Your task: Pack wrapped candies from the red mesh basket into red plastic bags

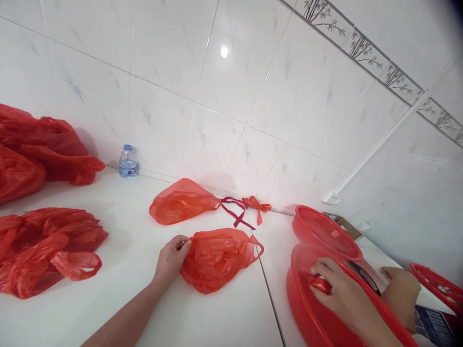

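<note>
Pinching a red plastic bag [220, 262] at one end, gripping inside a red basket [294, 295] at the other

The red plastic bag lies crumpled on the white counter [133, 246], its handle loop turned right, toward the red basket. The left hand [171, 258] holds only its left edge, thumb and forefinger pressed together on the film; a pinch so light suits thin plastic and probably stops it sliding while leaving the loop free. The right hand [334, 284] is inside the basket, its fingers curled around a small shiny red thing [321, 284], too blurred and covered to identify. The basket stands just beside the bag, seemingly so that both are within reach at once.

The left forearm rises from the lower left, nearly straight at the wrist, with the knuckles uppermost. The right forearm comes up from the lower right and crosses the rim, hand lowered into the basket. Beyond it shows what looks like another person's arm [401, 294].

A second bag [184, 205], spread near the wall, lies beside a dark red ribbon [235, 207]. Two heaps of red plastic, a rear heap [54, 144] and a front heap [43, 250], sit well to the left, perhaps so the middle stays workable. A water bottle [127, 163] stands upright against the wall.
</note>
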The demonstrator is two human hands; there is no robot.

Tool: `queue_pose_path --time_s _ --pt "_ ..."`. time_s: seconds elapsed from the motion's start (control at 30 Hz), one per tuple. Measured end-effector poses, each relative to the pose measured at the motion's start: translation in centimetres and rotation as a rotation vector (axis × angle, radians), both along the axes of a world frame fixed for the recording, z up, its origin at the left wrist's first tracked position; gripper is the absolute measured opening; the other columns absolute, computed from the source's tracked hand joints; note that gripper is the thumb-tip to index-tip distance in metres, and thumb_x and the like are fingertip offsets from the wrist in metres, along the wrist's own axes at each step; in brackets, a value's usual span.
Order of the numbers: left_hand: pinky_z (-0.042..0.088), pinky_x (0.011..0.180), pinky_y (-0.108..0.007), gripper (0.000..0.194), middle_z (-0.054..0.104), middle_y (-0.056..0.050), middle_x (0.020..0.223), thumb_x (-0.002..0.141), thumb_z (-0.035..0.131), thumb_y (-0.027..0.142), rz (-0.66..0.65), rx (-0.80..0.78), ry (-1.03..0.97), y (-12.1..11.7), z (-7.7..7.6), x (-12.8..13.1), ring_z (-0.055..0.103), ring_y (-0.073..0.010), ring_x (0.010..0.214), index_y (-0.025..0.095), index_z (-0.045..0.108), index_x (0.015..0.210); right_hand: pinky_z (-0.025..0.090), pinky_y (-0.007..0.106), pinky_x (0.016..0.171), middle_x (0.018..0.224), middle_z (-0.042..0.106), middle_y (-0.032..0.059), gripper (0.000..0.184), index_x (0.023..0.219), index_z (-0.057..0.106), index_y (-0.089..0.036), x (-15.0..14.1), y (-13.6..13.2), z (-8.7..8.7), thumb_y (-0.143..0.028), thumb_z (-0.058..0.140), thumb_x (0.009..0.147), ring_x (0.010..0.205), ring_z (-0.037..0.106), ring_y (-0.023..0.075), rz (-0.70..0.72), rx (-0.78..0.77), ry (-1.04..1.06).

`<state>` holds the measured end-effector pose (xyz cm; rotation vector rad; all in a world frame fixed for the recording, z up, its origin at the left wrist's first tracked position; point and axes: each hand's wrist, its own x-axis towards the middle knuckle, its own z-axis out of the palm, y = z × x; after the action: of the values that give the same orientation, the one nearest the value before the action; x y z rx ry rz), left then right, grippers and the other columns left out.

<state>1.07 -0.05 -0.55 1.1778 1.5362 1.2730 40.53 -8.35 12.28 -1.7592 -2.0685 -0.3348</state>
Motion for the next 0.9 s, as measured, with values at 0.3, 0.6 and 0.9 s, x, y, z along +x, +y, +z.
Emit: queue_pose_path --time_s 0.3,0.6,0.9 --pt "0.042 0.057 -0.026 0.026 0.062 0.000 0.070 0.078 0.049 0.045 -0.005 0.022 0.008 -0.1 0.0 0.0 0.057 -0.0169 0.062 0.022 0.059 0.078 0.039 0.021 0.057 0.094 0.056 -0.0021 0.021 0.083 0.057 -0.024 -17.5 4.3 -3.7 -0.011 0.055 0.067 0.066 0.053 0.0096 0.383 -0.313 0.123" --pt "0.041 0.056 -0.026 0.024 0.059 0.002 0.066 0.078 0.049 0.044 -0.012 0.067 -0.021 0.1 -0.4 0.0 0.055 -0.0158 0.061 0.022 0.057 0.076 0.047 0.030 0.081 0.104 0.061 0.0015 0.024 0.100 0.063 -0.025 -19.3 8.2 -6.2 -0.025 0.057 0.077 0.093 0.060 0.0171 0.286 -0.368 0.415" --pt "0.040 0.053 -0.024 0.025 0.061 0.001 0.065 0.079 0.047 0.044 0.006 0.059 0.010 0.7 -1.6 0.0 0.055 -0.0153 0.059 0.022 0.060 0.077 0.048 0.036 0.085 0.122 0.059 0.0056 0.035 0.108 0.061 -0.026 -4.8 1.6 -2.3 -0.047 0.047 0.082 0.107 0.058 0.0240 -0.125 -0.186 0.184"
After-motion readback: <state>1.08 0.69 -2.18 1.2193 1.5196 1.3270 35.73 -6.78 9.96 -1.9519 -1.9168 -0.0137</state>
